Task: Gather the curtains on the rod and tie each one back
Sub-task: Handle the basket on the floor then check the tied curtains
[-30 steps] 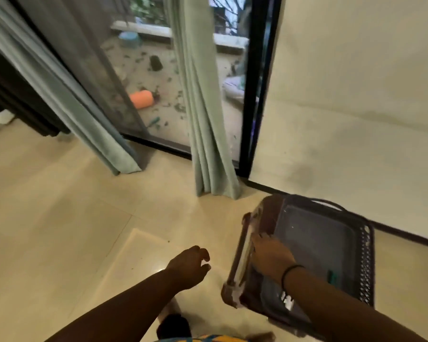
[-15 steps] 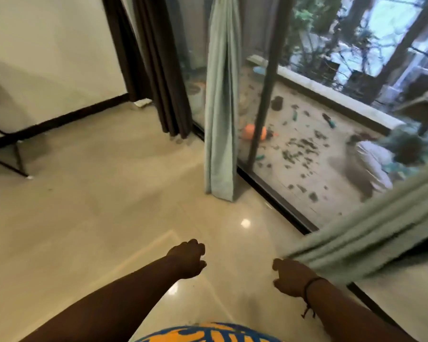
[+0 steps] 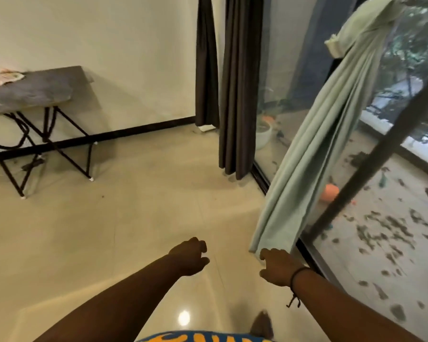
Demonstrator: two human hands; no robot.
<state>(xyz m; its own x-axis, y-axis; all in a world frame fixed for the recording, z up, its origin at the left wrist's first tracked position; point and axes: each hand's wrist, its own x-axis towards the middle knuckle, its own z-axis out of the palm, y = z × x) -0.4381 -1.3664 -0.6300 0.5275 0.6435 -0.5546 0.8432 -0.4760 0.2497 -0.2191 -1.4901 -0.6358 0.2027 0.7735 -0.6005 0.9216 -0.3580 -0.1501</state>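
A pale green curtain (image 3: 314,154) hangs slanted in front of the glass door, bunched into a narrow column, with a knotted bundle (image 3: 361,25) near its top. Its hem ends just above my right hand (image 3: 278,267), whose fingers are loosely curled and hold nothing. My left hand (image 3: 189,257) hovers over the floor to the left, also loosely curled and empty. Two dark brown curtains (image 3: 237,82) hang straight down at the corner by the wall, one (image 3: 206,60) behind the other.
A grey folding table (image 3: 32,90) on black legs stands against the left wall. The glass door's black frame (image 3: 371,154) and floor track (image 3: 307,255) run along the right. Beyond the glass lie an orange object (image 3: 329,192) and scattered leaves.
The view has swung left, away from the dark basket my right hand rested on, which is out of view. I am closer to the green curtain, my right hand now at its hem.
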